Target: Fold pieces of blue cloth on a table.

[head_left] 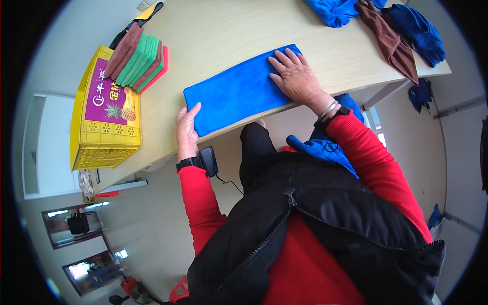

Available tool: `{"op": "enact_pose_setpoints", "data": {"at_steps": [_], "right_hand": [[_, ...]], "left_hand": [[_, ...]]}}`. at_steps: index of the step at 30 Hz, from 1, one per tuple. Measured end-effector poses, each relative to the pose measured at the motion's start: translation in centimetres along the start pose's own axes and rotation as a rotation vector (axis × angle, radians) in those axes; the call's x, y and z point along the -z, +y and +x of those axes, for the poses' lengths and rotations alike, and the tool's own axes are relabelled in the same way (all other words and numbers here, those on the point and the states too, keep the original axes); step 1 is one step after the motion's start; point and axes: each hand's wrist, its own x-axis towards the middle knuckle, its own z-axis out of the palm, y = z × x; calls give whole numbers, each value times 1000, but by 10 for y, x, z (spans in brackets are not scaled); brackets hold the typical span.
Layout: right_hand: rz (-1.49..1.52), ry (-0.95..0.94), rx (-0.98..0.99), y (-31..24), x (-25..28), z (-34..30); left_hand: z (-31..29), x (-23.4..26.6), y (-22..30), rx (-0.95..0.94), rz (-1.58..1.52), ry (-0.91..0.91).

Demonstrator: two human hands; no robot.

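Observation:
A blue cloth (231,94), folded into a long flat rectangle, lies along the near edge of the table. My left hand (187,126) grips its near left corner, thumb on top; the other fingers are mostly out of sight. Flat on the cloth's right end rests my right hand (299,79), fingers spread and nothing held.
At left on the pale table (223,30) stands a yellow crate (104,147), with a stack of folded brown, green and red cloths (140,58) by its top. Crumpled blue cloths (419,33) and a brown cloth (386,40) lie at far right. More blue cloth (325,150) hangs near my lap.

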Motion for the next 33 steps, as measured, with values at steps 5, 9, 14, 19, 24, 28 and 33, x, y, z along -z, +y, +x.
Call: {"op": "enact_pose_setpoints", "data": {"at_steps": [5, 9, 14, 19, 24, 28, 33], "right_hand": [[-19, -51, -11, -13, 13, 3], [27, -86, 33, -60, 22, 5], [69, -100, 102, -74, -1, 7], [43, -104, 138, -76, -4, 10], [40, -126, 150, -82, 1, 7], [61, -87, 156, -84, -1, 7], [127, -101, 170, -73, 13, -4]], "left_hand": [[6, 0, 1, 32, -24, -27], [1, 7, 1, 53, -84, -56], [-10, -5, 11, 5, -131, -88], [-26, -21, 40, -70, -161, -103], [-33, -63, 79, -115, -145, -212], [-19, -111, 94, -152, -61, -310], [14, -169, 89, -163, 103, -431]]}}
